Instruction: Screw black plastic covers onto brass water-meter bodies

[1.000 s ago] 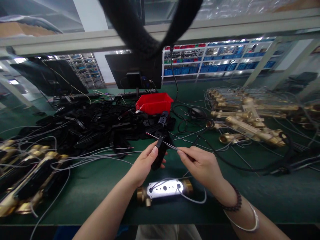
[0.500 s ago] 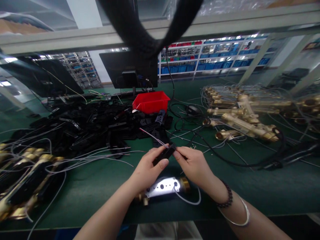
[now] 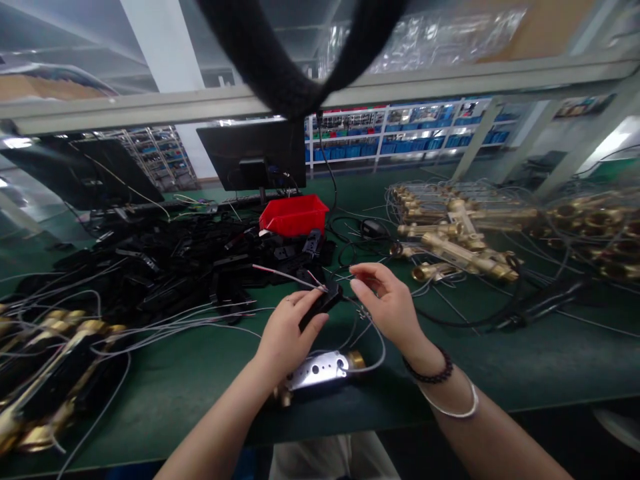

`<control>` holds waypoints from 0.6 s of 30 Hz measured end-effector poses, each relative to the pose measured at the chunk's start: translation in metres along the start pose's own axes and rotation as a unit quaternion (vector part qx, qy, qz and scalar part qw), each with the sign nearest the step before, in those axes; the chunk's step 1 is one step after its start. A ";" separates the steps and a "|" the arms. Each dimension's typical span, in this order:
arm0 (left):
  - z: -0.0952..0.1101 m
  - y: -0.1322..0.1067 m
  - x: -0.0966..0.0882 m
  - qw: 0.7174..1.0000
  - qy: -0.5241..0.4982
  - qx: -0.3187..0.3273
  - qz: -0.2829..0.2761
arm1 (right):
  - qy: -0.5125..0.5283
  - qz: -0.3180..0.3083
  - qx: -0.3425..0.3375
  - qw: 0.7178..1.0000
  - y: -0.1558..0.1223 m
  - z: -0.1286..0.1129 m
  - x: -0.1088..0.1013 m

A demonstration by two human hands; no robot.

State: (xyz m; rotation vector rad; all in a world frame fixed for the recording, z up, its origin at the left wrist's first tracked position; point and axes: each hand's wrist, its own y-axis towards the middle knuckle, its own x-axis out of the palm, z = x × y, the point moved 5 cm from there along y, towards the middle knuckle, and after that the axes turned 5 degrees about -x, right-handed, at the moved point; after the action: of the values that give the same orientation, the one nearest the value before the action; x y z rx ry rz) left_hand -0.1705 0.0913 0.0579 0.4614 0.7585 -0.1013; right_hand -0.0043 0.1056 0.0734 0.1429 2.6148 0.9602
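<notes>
My left hand [image 3: 290, 331] grips a small black plastic housing [image 3: 333, 293] above the bench. A grey cable [image 3: 284, 274] with a stripped, reddish wire end sticks out of the housing on the left. To the right of the housing is my right hand [image 3: 387, 303], its fingers curved and apart, with nothing visible in them. Below both hands lies a brass fitting with a brightly lit metal plate [image 3: 320, 371] that has round holes. The cable loops from the plate's right end up toward the housing. My left fingers hide part of the housing.
Black plastic parts [image 3: 165, 267] are heaped at the left, behind them a red bin [image 3: 295, 217]. Brass fittings with cables [image 3: 463, 257] are piled on the right, and more brass assemblies [image 3: 60, 373] lie at the left. Monitors [image 3: 257, 157] stand at the back.
My right hand has let go of the housing and moved off to the right, opening. More cable now sticks out at the left. The camera view has shifted slightly.
</notes>
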 end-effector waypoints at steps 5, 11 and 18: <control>0.030 -0.001 -0.012 0.994 0.092 0.063 0.009 | 0.050 -0.052 -0.053 0.996 0.007 -0.026 -0.001; 0.029 -0.007 -0.031 0.990 0.104 -0.055 -0.078 | 0.275 0.258 0.022 0.926 0.007 0.009 -0.079; 0.050 -0.002 -0.029 0.996 0.013 0.011 -0.083 | 0.278 -0.140 0.153 0.938 -0.028 0.000 -0.015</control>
State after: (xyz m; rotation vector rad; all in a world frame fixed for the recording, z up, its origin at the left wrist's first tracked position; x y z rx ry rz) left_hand -0.1600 0.0653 0.1087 0.4207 0.8209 -0.2584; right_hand 0.0109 0.0809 0.0599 -0.4861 3.1638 0.5397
